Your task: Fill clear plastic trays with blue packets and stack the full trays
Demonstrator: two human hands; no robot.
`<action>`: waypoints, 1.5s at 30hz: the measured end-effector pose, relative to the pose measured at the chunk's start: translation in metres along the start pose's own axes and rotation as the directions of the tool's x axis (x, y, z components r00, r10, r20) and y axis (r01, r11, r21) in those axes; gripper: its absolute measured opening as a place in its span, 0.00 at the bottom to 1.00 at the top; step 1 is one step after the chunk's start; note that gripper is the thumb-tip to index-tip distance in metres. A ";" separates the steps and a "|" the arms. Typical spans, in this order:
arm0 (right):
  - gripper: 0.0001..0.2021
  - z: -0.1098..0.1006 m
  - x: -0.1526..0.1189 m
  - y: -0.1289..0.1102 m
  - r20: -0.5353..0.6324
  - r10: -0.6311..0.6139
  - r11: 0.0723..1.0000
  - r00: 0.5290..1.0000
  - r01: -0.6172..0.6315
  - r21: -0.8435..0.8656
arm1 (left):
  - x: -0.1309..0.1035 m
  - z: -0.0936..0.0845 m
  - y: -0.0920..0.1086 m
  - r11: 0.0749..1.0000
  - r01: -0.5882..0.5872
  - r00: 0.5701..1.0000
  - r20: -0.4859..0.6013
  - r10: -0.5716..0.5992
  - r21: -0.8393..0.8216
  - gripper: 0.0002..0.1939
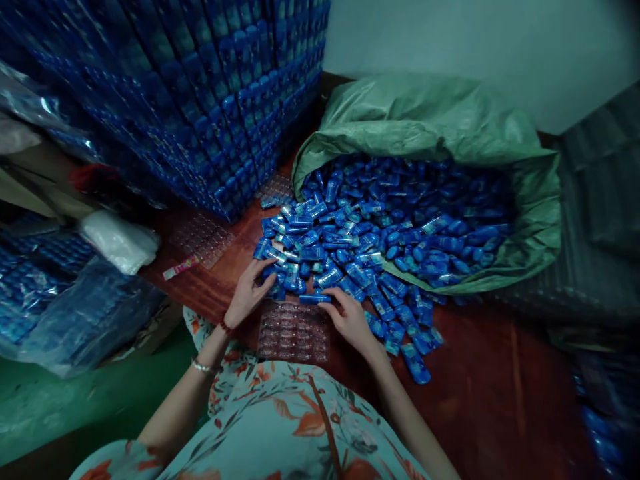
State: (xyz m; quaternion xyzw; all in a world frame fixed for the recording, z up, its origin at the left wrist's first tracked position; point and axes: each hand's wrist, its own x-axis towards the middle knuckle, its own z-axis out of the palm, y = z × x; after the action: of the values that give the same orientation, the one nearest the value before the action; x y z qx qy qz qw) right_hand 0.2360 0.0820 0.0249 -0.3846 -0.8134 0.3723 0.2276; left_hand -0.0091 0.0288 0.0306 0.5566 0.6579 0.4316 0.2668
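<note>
Between the thumb and fingers of my right hand [350, 321] is the right end of a small blue bottle [314, 299], held lying sideways above the back edge of a clear plastic tray [294, 333]. The tray has rows of moulded hollows and lies on the reddish-brown table in front of my body. My left hand [249, 293] is at the near left edge of a heap of the same blue bottles [345, 240]. Its thumb and forefinger are apart around bottles there; no firm grip shows. The heap spills from a green woven sack [543, 220].
A tall stack of packed blue bottles [235, 120] rises at the back left. More clear trays [203, 237] and a pink strip [181, 267] lie on the table's left. A white plastic bag [120, 241] is farther left. Dark grey stacked material [605, 180] stands at right.
</note>
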 end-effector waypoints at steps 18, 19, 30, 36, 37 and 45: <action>0.16 0.012 0.001 -0.037 0.377 0.051 0.772 0.925 0.203 -0.602 | -0.071 0.018 -0.015 0.912 0.313 0.947 0.154 -0.281 -0.264 0.25; 0.16 0.012 0.000 -0.036 0.374 0.062 0.779 0.925 0.189 -0.598 | -0.069 0.017 -0.016 0.941 0.261 0.964 0.103 -0.244 -0.216 0.21; 0.13 0.009 0.003 -0.035 0.365 0.041 0.835 0.930 0.169 -0.524 | -0.050 -0.002 -0.004 0.955 -0.219 0.961 0.213 0.176 0.198 0.13; 0.17 0.011 0.004 -0.041 0.412 0.007 0.711 0.911 0.285 -0.643 | -0.052 0.010 0.001 0.807 -0.413 0.891 0.372 0.261 0.422 0.16; 0.17 0.011 0.006 -0.043 0.433 -0.008 0.698 0.901 0.315 -0.643 | -0.051 0.011 0.002 0.784 -0.441 0.876 0.401 0.270 0.437 0.15; 0.11 0.021 0.029 -0.068 0.509 -0.096 0.621 0.855 0.451 -0.641 | -0.043 0.007 0.008 0.776 -0.461 0.841 0.492 0.226 0.431 0.11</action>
State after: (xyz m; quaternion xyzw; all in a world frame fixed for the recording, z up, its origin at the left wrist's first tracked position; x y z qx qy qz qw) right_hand 0.1736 0.0666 0.0677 -0.2194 -0.9716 0.0433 -0.0770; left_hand 0.0108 -0.0109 0.0287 0.7993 0.5637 0.1460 0.1486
